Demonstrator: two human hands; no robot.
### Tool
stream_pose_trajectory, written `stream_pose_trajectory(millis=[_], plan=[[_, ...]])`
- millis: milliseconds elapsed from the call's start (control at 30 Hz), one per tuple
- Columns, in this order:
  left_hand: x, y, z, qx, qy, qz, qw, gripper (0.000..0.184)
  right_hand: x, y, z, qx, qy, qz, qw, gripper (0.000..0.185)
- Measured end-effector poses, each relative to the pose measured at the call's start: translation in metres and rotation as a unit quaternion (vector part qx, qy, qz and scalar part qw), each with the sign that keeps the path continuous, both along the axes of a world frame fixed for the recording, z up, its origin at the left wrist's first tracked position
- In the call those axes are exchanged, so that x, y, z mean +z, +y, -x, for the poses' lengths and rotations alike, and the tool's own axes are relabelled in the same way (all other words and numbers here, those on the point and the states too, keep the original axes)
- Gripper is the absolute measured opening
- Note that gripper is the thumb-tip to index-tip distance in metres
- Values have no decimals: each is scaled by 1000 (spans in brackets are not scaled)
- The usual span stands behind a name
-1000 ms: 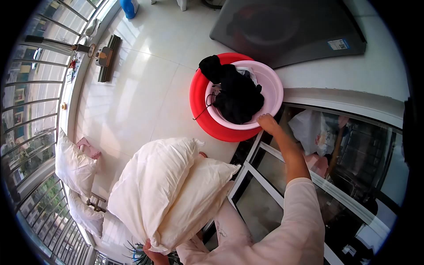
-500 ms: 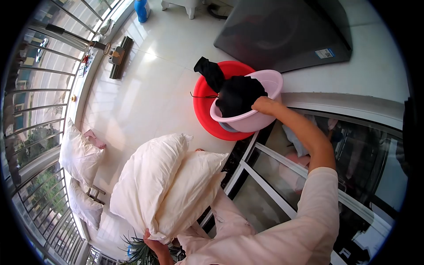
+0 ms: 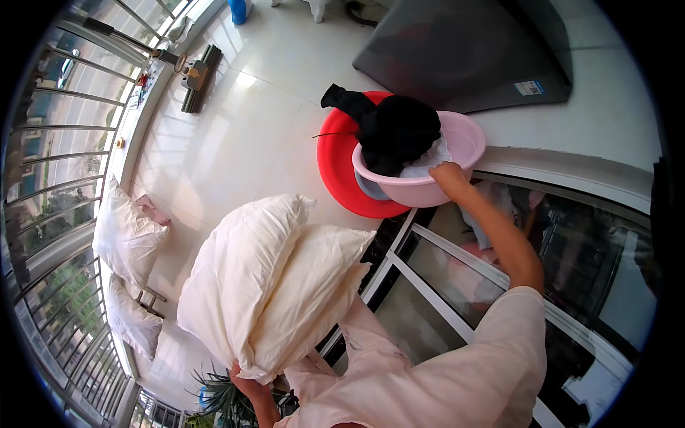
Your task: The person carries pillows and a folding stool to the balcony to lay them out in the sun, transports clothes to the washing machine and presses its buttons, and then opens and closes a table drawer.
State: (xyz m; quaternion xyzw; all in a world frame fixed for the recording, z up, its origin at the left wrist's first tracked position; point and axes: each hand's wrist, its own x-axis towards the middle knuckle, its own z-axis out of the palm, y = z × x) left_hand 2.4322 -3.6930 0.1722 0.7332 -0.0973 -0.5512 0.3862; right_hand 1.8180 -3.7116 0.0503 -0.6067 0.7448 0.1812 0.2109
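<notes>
Right hand (image 3: 449, 179) closed over the near rim of the pink basin (image 3: 417, 194), fingers curled inward, thumb side hard to make out. Basin is at far right of centre, overlapping the right part of the red basin (image 3: 329, 167) on the tiled floor (image 3: 264, 146). A grey-blue basin (image 3: 369, 188) shows between them; cannot tell whether the pink one rests on it.

In the pink basin: black clothing (image 3: 401, 132), heaped, one end hanging out over the red rim to the left, and a white cloth (image 3: 434, 155) on the right, just beside my fingers.

Left hand (image 3: 251, 386) closed on the near corner of the white pillows (image 3: 246, 285), at least two stacked against my legs; fingertips partly hidden.

Handling, my judgement: basin is smooth, stiffish plastic, light itself, weighted by the clothes; one-sided hold likely to tip it, so opposite rims would be steadier. Pillows soft, light, bulky, apt to slide apart; best gathered by corners, or hugged from beneath.
</notes>
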Motion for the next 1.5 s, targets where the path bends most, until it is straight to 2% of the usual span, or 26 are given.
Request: stream_pose_trajectory(millis=[33, 167, 300, 333, 400, 467, 567, 700, 767, 833, 900, 1033, 1133, 1233, 1333, 1433, 1500], plan=[[-2, -1, 0, -11, 5, 0, 1000, 31, 5, 20, -2, 69, 33, 7, 997, 11], [-2, -9, 2, -38, -10, -8, 999, 32, 50, 68, -51, 8, 0, 42, 999, 9], [-3, -13, 9, -66, -29, -18, 997, 31, 23, 74, -27, 7, -44, 1, 999, 11], [-4, -13, 9, -56, -31, -17, 998, 31, 7, 68, -14, -69, -97, -35, 992, 11], [-8, -9, 7, -34, -40, -18, 998, 31, -6, 46, -8, -60, -115, -47, 990, 11], [-6, -3, 3, -46, -36, -7, 998, 32, -39, 53, -6, 22, -102, -76, 992, 11], [-6, 2, 0, -18, -34, -8, 999, 33, -44, 62, -12, 96, -70, -112, 987, 10], [-4, -1, 9, -18, -21, -22, 999, 33, 27, 40, -49, 147, 6, -154, 977, 11], [-5, 1, 7, -27, -16, -24, 999, 33, 44, 41, -57, 156, 30, -164, 974, 11], [-13, 11, -8, -54, 0, -39, 998, 33, 28, 52, -50, 156, 32, -166, 973, 11], [-7, 5, 8, -7, 5, -32, 999, 31, 1, 65, -35, 152, 24, -166, 974, 11], [0, 4, 14, 16, 19, -42, 999, 29, -34, 107, -10, 223, -4, -270, 937, 9], [0, 9, 10, -59, 2, -20, 998, 28, 9, 97, -16, 143, -42, -160, 976, 11], [-6, 14, -6, -94, 56, -36, 993, 31, 48, 67, -31, 112, -55, -72, 990, 10], [-7, 14, -11, -40, 63, -58, 996, 30, 59, 63, -38, 156, -103, -30, 982, 8], [-1, 25, -25, -29, 53, -56, 997, 31, 67, 58, -65, 216, -41, -89, 971, 8], [2, 32, -38, 5, 60, -61, 996, 32, 83, 53, -85, 218, -53, -113, 968, 7]])
